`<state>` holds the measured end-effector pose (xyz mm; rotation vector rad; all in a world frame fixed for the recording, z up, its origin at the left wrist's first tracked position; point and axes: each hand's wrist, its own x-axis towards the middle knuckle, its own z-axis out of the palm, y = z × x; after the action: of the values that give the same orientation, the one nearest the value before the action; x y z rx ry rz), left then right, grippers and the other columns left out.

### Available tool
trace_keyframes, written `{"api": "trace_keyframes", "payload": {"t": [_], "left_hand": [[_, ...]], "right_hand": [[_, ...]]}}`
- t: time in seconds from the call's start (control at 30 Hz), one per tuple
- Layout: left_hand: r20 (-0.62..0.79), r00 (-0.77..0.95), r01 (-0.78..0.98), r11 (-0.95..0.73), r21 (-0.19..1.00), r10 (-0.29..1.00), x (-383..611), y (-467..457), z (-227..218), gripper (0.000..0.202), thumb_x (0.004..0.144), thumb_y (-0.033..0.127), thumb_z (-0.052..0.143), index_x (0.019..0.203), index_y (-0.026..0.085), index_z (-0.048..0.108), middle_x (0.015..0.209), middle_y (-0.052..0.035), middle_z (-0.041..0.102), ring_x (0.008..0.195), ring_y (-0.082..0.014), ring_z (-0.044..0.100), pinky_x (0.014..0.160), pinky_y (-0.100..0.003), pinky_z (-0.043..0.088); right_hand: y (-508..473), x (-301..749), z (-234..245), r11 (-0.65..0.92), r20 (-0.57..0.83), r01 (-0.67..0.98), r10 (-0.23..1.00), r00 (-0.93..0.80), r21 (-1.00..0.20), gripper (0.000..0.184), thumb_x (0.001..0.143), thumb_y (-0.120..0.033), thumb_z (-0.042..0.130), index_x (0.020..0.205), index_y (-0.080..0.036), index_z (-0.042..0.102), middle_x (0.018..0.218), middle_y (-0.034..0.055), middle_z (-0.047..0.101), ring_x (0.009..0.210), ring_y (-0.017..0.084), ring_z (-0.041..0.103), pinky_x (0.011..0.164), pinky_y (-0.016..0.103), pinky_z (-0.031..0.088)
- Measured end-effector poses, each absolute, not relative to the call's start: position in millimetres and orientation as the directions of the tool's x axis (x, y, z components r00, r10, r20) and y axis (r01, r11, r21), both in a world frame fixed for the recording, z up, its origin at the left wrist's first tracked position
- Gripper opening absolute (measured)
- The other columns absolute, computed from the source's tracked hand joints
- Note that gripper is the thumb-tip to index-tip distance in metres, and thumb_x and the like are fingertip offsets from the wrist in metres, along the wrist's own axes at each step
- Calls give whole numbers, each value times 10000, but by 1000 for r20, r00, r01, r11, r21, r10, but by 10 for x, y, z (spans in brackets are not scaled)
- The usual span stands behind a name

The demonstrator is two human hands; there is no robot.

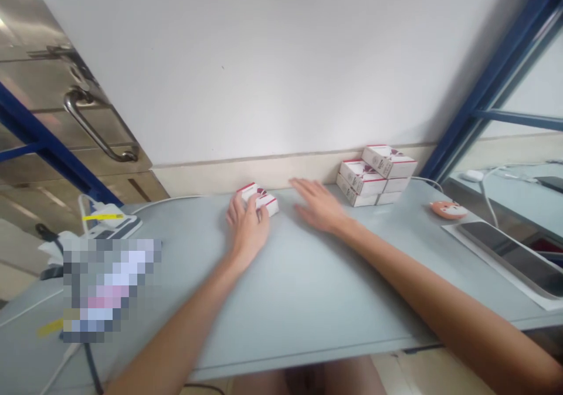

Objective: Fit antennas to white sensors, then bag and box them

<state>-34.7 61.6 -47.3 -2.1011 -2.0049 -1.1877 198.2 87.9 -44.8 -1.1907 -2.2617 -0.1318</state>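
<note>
Now I am working at a pale grey desk (pixel 281 301), using the stack of white cartons (pixel 373 175) as my landmark. My left hand (pixel 247 231) is curling over a small white carton (pixel 269 205) with red edging, which is lying flat well to the left of the stack. My fingers are bending down over its near end and are partly closed on it, though I cannot tell from this view whether my thumb is getting underneath.

The carton's long axis is running slantwise, from back-left to front-right. My left hand is sitting right on it, while my right hand (pixel 317 205) is the nearer one to the stack.

My right hand is lying open on the desk between the single carton and the stack, with its fingers spread, pointing back and left, and holding nothing. Its fingertips are stopping just short of the carton.

Farther right of the stack, an orange fox-face object (pixel 446 210) is sitting just beyond my right forearm, and a phone (pixel 505 258) is lying on a white sheet (pixel 453 229). Well left of the stack, a white device with a yellow strip (pixel 112 222) is sitting at the desk's edge. A pixelated patch (pixel 109 289) is hiding whatever lies in front of it.
</note>
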Motion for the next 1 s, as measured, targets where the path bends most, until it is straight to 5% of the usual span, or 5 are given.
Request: {"api": "trace_keyframes", "payload": {"t": [0.13,0.23,0.63,0.73,1.0], "left_hand": [[426,121,945,-236,228,897,-308,552,-499,493,999,259,492,1486,201,541,1623,-175,474,1537,-393,368,1246,-615,300],[402,172,953,-255,161,899,-415,592,-439,499,983,157,438,1470,210,535,1551,-164,541,1458,-365,466,1198,-579,369],[280,245,890,-330,315,928,-1124,934,-270,613,658,16,480,1228,237,526,1409,-108,568,1252,-314,616,1048,-447,523],[250,255,867,-335,368,934,-1280,1006,-249,601,625,55,478,1185,261,552,1402,-75,592,1094,-278,666,971,-409,559],[335,270,879,-373,298,903,-1308,998,-252,624,647,67,512,1219,286,630,1423,-77,607,1289,-311,596,1115,-456,497]], "right_hand": [[902,2658,-282,264,638,951,763,-103,-163,598,992,-244,556,1575,-123,497,1667,194,450,1587,377,346,1278,602,319],[853,2865,-106,239,613,960,783,-100,-149,495,993,-235,544,1480,-174,607,1526,164,604,1437,362,532,1156,547,480],[851,2986,-276,28,589,999,807,-48,43,520,941,-188,556,1459,-152,572,1399,176,665,1282,351,613,1033,480,510],[851,2962,-289,55,607,998,793,-57,21,534,914,-160,560,1447,-187,593,1412,147,671,1261,343,626,1036,474,513],[851,2902,-257,102,637,990,771,-15,-100,526,866,-106,560,1366,-218,680,1384,133,714,1223,347,669,1026,512,524]]}}
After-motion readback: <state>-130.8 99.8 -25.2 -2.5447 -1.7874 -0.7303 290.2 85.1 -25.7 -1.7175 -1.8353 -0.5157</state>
